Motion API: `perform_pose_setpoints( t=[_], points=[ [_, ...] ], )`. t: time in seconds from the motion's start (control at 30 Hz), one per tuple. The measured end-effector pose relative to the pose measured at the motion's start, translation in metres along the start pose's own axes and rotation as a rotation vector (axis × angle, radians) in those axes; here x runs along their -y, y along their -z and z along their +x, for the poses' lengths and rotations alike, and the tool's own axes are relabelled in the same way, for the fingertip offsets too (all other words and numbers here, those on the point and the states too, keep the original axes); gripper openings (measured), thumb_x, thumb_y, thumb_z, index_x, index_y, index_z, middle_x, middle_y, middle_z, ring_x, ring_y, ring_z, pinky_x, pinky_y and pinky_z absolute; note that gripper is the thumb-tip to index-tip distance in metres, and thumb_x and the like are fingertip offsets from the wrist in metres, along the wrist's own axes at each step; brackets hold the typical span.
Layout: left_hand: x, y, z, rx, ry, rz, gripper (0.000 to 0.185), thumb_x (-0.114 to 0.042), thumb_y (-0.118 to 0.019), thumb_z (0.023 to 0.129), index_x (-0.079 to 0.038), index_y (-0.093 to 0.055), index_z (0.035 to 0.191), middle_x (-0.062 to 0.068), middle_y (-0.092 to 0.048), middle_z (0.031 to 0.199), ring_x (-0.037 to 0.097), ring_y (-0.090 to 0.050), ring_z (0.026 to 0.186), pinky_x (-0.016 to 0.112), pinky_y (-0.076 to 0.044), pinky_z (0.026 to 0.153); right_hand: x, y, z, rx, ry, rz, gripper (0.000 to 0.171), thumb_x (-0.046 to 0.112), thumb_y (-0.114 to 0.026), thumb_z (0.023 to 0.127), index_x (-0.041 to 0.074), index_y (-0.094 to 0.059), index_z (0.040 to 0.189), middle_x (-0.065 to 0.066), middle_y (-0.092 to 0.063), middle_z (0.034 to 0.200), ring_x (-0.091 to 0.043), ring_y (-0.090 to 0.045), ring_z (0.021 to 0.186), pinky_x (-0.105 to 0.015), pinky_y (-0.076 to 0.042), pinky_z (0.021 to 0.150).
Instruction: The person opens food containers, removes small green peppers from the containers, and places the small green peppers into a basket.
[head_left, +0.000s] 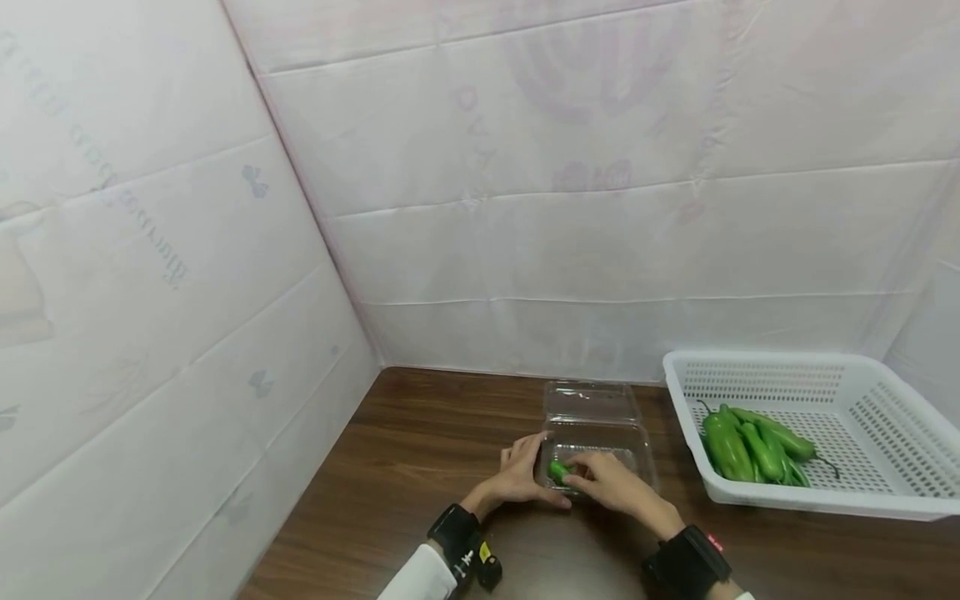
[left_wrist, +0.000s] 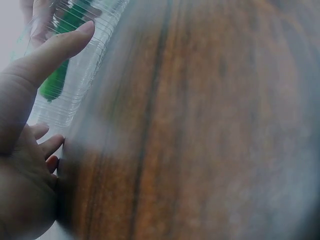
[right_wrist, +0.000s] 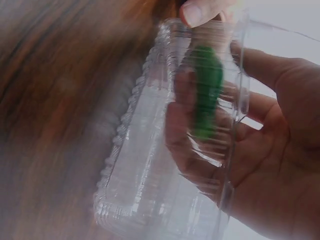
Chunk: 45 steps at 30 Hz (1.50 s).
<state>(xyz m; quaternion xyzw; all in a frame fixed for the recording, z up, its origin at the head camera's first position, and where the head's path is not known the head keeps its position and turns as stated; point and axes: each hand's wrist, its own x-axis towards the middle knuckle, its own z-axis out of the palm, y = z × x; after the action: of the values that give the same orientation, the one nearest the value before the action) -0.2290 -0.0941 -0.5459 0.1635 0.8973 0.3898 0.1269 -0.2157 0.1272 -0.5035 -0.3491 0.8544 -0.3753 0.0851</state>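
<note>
A clear plastic clamshell container (head_left: 637,446) stands with its lid (head_left: 588,402) raised at the back. My left hand (head_left: 517,479) holds its near-left corner, thumb along the front wall and index finger at the left side. In the left wrist view, that thumb (left_wrist: 65,47) lies across the ribbed wall. Inside the container, my right hand (head_left: 611,482) pinches a green pepper (head_left: 558,472) near the left end. Through the clear wall in the right wrist view, the pepper (right_wrist: 206,90) appears blurred, with the right fingers (right_wrist: 177,130) beside it.
A white perforated basket (head_left: 817,495) stands at the right, with several long green peppers (head_left: 738,446) heaped at its left end. The dark wood tabletop (head_left: 420,442) meets white sheeted walls (head_left: 525,250) at the back and left.
</note>
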Motion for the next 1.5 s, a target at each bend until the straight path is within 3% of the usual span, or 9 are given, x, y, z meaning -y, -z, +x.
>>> perform_pose_setpoints(
  t=[0.1,0.23,0.27,0.33,0.47,0.77,1.0,1.2,1.5],
  points=[
    [0.0,-0.001,0.0,0.001,0.014,-0.021,0.114,-0.048,-0.092,0.071,-0.029,-0.025,0.161,0.006,-0.03,0.164,0.028,-0.024,0.145,0.043,-0.024,0.101,0.002,0.003,-0.001,-0.017,0.009,0.005,0.032,0.015,-0.067,0.099,-0.009,-0.068,0.12,-0.006,-0.073,0.09,-0.003,-0.061,0.072,-0.022,-0.049,0.063],
    [0.0,-0.003,0.001,-0.005,0.033,-0.021,0.115,-0.049,-0.093,0.07,-0.029,-0.025,0.161,0.006,-0.029,0.164,0.026,-0.024,0.144,0.043,-0.024,0.102,0.006,0.006,-0.004,-0.045,0.021,-0.045,0.026,0.006,-0.061,0.1,-0.007,-0.068,0.121,-0.018,-0.074,0.109,-0.028,-0.072,0.094,-0.037,-0.057,0.077],
    [0.0,-0.004,0.001,-0.004,0.034,-0.014,0.116,-0.05,-0.093,0.069,-0.028,-0.025,0.161,0.007,-0.029,0.164,0.027,-0.024,0.144,0.042,-0.024,0.101,0.007,0.006,-0.005,-0.052,0.014,-0.046,0.025,0.004,-0.058,0.101,-0.007,-0.067,0.122,-0.019,-0.074,0.109,-0.029,-0.071,0.091,-0.037,-0.057,0.077],
    [0.0,-0.004,0.001,-0.008,0.027,-0.006,0.116,-0.05,-0.093,0.069,-0.027,-0.025,0.161,0.008,-0.03,0.164,0.027,-0.025,0.144,0.042,-0.024,0.1,0.008,0.007,-0.007,-0.077,0.014,-0.055,0.026,0.0,-0.053,0.102,-0.007,-0.067,0.124,-0.021,-0.073,0.114,-0.029,-0.071,0.091,-0.038,-0.056,0.079],
    [-0.001,-0.003,0.001,-0.008,0.016,-0.004,0.115,-0.047,-0.093,0.07,-0.027,-0.025,0.161,0.007,-0.032,0.163,0.027,-0.026,0.144,0.041,-0.025,0.1,0.008,0.012,-0.011,-0.126,-0.004,-0.06,0.026,0.0,-0.05,0.104,-0.005,-0.067,0.123,-0.013,-0.071,0.103,-0.011,-0.059,0.076,-0.026,-0.048,0.069],
    [0.001,0.0,0.0,-0.009,0.005,0.008,0.117,-0.053,-0.092,0.069,-0.025,-0.025,0.161,0.011,-0.031,0.163,0.029,-0.027,0.141,0.043,-0.026,0.1,0.019,0.042,-0.018,-0.279,0.009,-0.132,0.031,0.002,-0.062,0.099,-0.005,-0.062,0.129,-0.009,-0.064,0.099,-0.004,-0.048,0.077,-0.025,-0.041,0.065],
    [-0.001,0.001,0.0,-0.009,0.025,0.005,0.119,-0.054,-0.092,0.067,-0.027,-0.024,0.161,0.01,-0.028,0.164,0.031,-0.024,0.141,0.048,-0.026,0.106,0.03,0.072,-0.02,-0.459,0.112,-0.247,0.034,-0.009,-0.062,0.095,-0.004,-0.061,0.129,-0.013,-0.067,0.103,-0.017,-0.061,0.082,-0.032,-0.049,0.069],
    [0.001,0.001,-0.004,0.006,0.027,-0.003,0.121,-0.05,-0.093,0.068,-0.024,-0.023,0.162,0.011,-0.028,0.164,0.032,-0.024,0.144,0.05,-0.025,0.106,0.038,0.088,-0.021,-0.521,0.15,-0.233,0.038,-0.014,-0.065,0.091,-0.003,-0.064,0.128,-0.023,-0.07,0.116,-0.034,-0.07,0.097,-0.041,-0.057,0.077],
    [-0.001,0.001,-0.002,-0.014,0.031,-0.027,0.12,-0.047,-0.095,0.066,-0.024,-0.025,0.161,0.009,-0.028,0.164,0.031,-0.024,0.141,0.049,-0.026,0.106,0.047,0.107,-0.03,-0.56,0.076,-0.248,0.039,-0.009,-0.066,0.093,0.002,-0.064,0.13,-0.019,-0.072,0.113,-0.024,-0.065,0.082,-0.032,-0.048,0.07]
  ],
)
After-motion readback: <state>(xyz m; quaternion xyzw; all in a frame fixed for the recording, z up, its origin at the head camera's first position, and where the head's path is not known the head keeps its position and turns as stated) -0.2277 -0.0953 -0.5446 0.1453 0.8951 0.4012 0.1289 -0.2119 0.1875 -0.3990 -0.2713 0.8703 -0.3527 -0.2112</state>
